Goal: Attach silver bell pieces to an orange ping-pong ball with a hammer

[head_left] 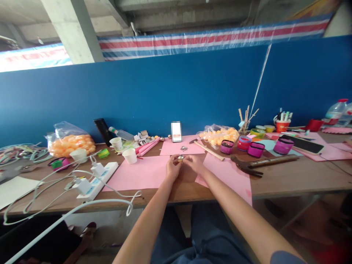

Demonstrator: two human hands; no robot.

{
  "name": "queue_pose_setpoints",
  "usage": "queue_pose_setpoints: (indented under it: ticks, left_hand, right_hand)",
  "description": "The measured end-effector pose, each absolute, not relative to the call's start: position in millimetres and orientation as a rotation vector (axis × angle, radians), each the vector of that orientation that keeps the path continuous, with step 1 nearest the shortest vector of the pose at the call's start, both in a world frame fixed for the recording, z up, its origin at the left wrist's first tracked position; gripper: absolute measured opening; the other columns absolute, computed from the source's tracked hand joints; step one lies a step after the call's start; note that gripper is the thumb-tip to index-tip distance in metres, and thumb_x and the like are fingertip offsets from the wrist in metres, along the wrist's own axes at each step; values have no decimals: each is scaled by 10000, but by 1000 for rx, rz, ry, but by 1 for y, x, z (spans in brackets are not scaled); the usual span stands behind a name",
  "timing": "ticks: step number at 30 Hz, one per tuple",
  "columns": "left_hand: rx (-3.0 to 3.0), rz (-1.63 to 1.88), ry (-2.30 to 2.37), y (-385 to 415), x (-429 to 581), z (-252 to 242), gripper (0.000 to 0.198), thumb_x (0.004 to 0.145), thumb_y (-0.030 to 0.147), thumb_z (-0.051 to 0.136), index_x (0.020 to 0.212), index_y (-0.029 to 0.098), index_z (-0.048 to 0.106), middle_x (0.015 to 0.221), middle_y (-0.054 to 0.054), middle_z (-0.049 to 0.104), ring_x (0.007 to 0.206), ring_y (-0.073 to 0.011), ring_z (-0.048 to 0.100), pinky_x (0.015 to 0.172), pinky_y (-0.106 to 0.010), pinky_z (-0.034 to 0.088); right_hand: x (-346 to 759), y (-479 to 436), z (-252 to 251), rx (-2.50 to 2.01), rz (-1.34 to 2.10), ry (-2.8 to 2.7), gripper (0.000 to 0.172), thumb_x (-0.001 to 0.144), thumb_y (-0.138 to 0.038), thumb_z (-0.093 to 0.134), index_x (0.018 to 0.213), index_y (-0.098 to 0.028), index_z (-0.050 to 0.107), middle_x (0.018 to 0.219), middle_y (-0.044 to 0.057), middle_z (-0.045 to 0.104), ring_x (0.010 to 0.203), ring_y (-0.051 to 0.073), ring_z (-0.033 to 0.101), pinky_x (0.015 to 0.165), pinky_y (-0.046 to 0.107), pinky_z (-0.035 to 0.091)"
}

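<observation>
Between my two hands, over the bare strip of brown table (pixel 189 189), a small shiny round metal piece (pixel 180 157) shows a gold-coloured lower part. The fingers of my left hand (pixel 173 167) close on it from the left. From the right, my right hand (pixel 193 163) reaches it with its fingertips pressed together at its edge. Just beyond them, a little pile of silvery pieces (pixel 184 148) lies on a pink sheet (pixel 167 146). Further pink sheets (pixel 148 172) lie on both sides of my hands.
To the left are a power strip (pixel 103 179) with white cables, paper cups (pixel 129 156) and a bag of orange balls (pixel 71 145). A small hammer (pixel 210 150), a claw hammer (pixel 264 163), purple containers (pixel 256 149) and a phone (pixel 302 144) lie to the right. A blue partition (pixel 165 91) stands behind.
</observation>
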State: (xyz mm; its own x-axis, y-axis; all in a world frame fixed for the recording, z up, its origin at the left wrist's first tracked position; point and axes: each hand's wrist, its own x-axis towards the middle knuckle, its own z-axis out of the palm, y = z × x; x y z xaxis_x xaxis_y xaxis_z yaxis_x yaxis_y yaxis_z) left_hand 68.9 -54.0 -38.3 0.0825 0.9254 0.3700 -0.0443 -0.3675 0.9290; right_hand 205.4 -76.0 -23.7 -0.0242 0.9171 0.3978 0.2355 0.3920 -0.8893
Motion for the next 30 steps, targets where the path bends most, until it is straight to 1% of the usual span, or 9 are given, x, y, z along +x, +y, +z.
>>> queue_pose_setpoints:
  ticks: [9,13,18,24,30]
  left_hand:
    - [1512,1429,935,-56,69,-36,343,610,86,640,935,173,570,919,-63,644,822,-180,631,760,-327,498]
    - [1523,1415,940,-56,69,-36,380,624,114,645,990,173,565,943,-74,641,803,-175,633,745,-315,505]
    - [1547,1401,939,-54,69,-38,403,657,165,639,1053,169,559,1002,-87,629,833,-179,627,763,-311,500]
    - [1577,1409,953,-54,68,-39,362,696,184,606,1055,166,558,998,-95,625,819,-184,627,773,-333,494]
    - [1593,1416,946,-54,68,-39,351,703,177,598,1052,173,560,985,-89,630,837,-183,623,779,-329,492]
  right_hand:
    - [205,-73,-25,-1105,752,-1497,160,677,-324,598,711,-167,593,751,20,653,718,166,578,716,294,428]
    - [206,-72,-27,-1116,755,-1483,186,693,-342,587,726,-159,596,751,27,646,710,164,571,690,284,428]
    - [207,-70,-30,-1109,769,-1479,190,701,-345,579,734,-159,601,739,18,638,703,158,565,684,277,423]
    - [207,-70,-28,-1109,782,-1472,166,694,-325,579,704,-161,600,687,3,619,645,140,542,649,268,415]
    - [206,-70,-28,-1109,783,-1448,172,686,-329,591,704,-158,592,670,-1,610,622,134,534,623,260,413]
